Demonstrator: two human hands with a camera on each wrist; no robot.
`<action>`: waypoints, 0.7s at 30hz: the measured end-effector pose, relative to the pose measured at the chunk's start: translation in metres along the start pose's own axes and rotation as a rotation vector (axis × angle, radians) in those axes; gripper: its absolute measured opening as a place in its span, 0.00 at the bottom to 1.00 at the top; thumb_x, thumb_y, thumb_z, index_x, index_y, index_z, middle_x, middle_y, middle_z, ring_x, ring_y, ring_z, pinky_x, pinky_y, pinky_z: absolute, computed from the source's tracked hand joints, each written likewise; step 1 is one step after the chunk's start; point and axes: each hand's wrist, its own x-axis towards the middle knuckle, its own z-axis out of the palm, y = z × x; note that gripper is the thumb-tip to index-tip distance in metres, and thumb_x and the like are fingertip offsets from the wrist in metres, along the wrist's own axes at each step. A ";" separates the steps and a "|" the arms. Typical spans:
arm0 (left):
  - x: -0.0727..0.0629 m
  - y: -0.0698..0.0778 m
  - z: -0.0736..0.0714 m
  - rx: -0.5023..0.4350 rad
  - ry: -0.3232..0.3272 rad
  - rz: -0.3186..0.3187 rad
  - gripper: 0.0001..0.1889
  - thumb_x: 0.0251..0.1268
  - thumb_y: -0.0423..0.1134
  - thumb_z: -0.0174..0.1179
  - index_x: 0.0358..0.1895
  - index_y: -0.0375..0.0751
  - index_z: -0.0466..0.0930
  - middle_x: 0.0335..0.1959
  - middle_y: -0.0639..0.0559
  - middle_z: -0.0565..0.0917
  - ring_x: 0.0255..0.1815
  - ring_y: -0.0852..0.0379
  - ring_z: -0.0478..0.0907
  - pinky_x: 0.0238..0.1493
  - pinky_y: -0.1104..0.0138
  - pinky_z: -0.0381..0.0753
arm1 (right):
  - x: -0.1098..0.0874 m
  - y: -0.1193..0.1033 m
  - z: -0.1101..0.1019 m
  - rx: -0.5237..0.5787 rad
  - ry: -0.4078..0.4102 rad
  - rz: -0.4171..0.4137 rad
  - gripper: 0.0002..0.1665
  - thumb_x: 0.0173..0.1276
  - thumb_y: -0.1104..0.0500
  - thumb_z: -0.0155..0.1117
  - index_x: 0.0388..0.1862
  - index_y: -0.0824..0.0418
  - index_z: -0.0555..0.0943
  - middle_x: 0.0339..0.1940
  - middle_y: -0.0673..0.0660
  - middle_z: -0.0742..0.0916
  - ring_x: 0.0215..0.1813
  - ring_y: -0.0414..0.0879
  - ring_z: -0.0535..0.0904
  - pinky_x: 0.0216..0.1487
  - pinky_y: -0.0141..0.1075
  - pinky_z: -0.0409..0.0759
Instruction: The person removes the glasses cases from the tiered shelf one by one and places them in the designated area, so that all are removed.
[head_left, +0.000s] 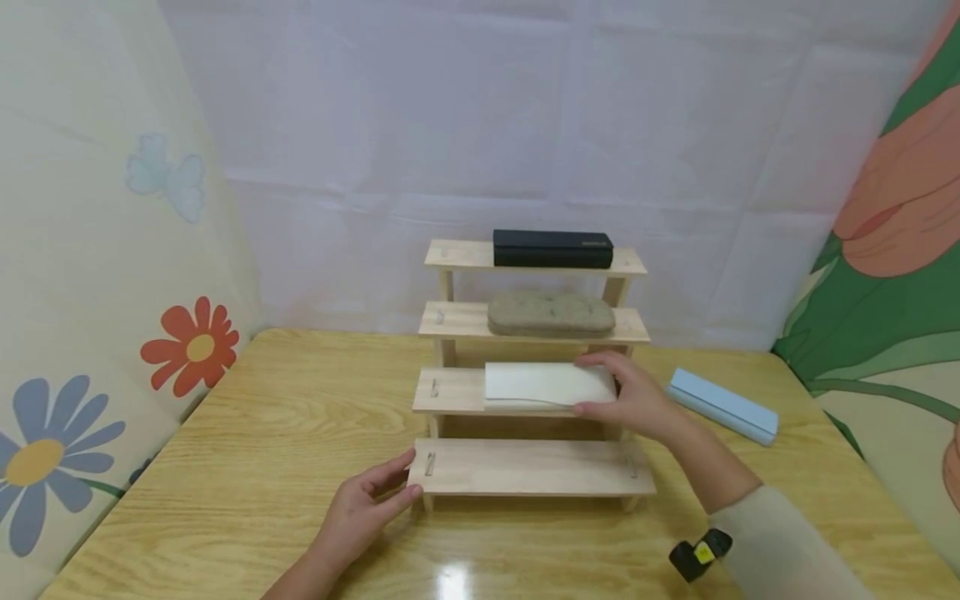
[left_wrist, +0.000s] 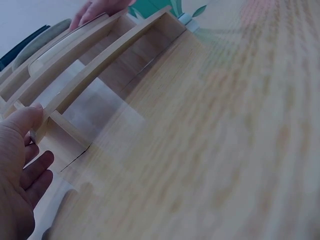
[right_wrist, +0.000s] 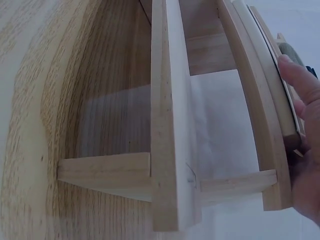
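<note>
A stepped wooden display rack point(head_left: 525, 467) stands on the table. On its second tier from the bottom lies a white glasses case point(head_left: 536, 385). My right hand point(head_left: 626, 396) grips the right end of that case, thumb at the front edge and fingers over the back. With thumb and fingers, my left hand point(head_left: 367, 504) holds the left end of the lowest shelf; in the left wrist view the thumb point(left_wrist: 27, 119) presses on the board's end. Above the white case sit a grey-brown glasses case point(head_left: 551, 313) and, on the top tier, a black glasses case point(head_left: 552, 249).
A light blue glasses case point(head_left: 723, 406) lies slantwise on the wood-grain table point(head_left: 300, 417), right of the rack. A white cloth point(head_left: 390, 100) hangs behind, with flower-patterned panels point(head_left: 82, 275) at both sides. A small black-and-yellow device point(head_left: 701, 554) sits by the right sleeve.
</note>
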 end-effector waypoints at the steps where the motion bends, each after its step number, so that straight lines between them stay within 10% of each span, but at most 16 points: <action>1: 0.000 0.000 0.000 0.000 -0.003 0.001 0.25 0.58 0.35 0.70 0.60 0.35 0.78 0.59 0.39 0.81 0.54 0.48 0.83 0.48 0.72 0.84 | 0.001 0.000 0.001 -0.009 -0.004 0.001 0.38 0.56 0.49 0.77 0.64 0.58 0.75 0.68 0.63 0.75 0.68 0.63 0.70 0.68 0.60 0.69; 21: 0.000 0.001 0.001 0.024 0.001 -0.035 0.26 0.57 0.36 0.71 0.60 0.38 0.78 0.59 0.41 0.81 0.54 0.47 0.83 0.49 0.72 0.84 | 0.011 -0.001 0.010 -0.139 -0.002 -0.053 0.42 0.52 0.45 0.79 0.65 0.57 0.76 0.63 0.62 0.79 0.65 0.61 0.71 0.67 0.61 0.69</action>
